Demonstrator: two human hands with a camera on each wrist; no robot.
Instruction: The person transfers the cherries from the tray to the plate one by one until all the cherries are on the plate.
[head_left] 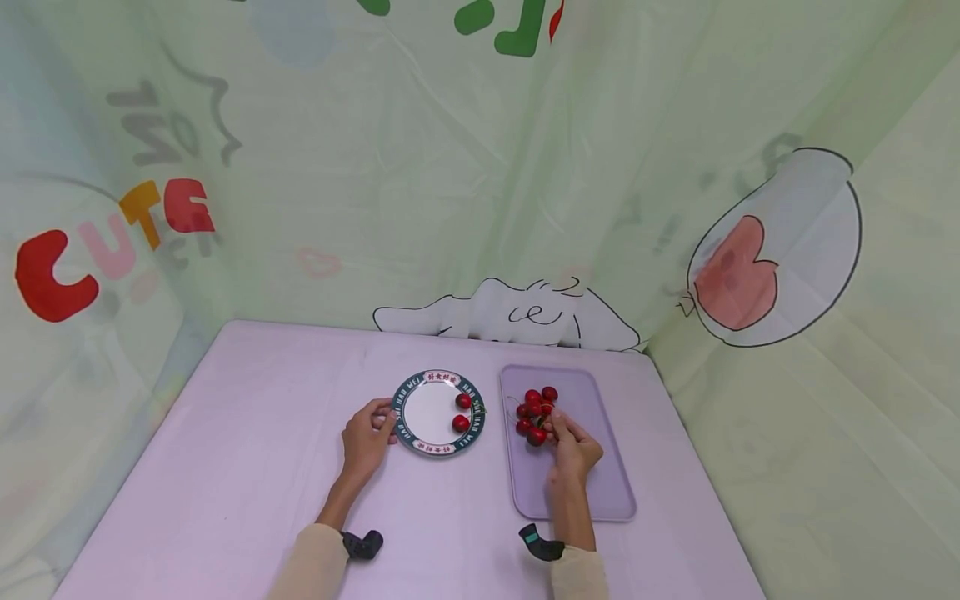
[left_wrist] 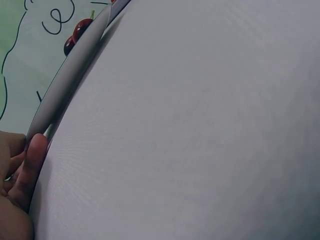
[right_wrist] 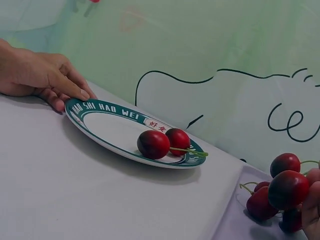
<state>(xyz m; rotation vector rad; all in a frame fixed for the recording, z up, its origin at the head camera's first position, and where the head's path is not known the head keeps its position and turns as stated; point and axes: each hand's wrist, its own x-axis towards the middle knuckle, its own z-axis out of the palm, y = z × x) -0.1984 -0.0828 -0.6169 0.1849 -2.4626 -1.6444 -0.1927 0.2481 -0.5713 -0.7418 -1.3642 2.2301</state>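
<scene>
My left hand (head_left: 367, 437) grips the left rim of a round white plate (head_left: 429, 414) with a dark green lettered border, thumb on top and fingers at its edge. In the right wrist view the plate sits tilted, its left side raised. Two red cherries (right_wrist: 153, 144) with green stems lie on its right side. Over a purple tray (head_left: 611, 492), my right hand (head_left: 576, 450) reaches into a cluster of several cherries (head_left: 533, 397). Its fingertips pinch at a dark red cherry (right_wrist: 288, 190) near the front of the cluster; the exact hold is partly hidden.
A pale cloth-covered table (head_left: 247, 467) carries the plate and the tray side by side. Printed fabric (head_left: 450, 192) hangs behind the table and along both sides. Each wrist wears a black camera mount (head_left: 363, 545).
</scene>
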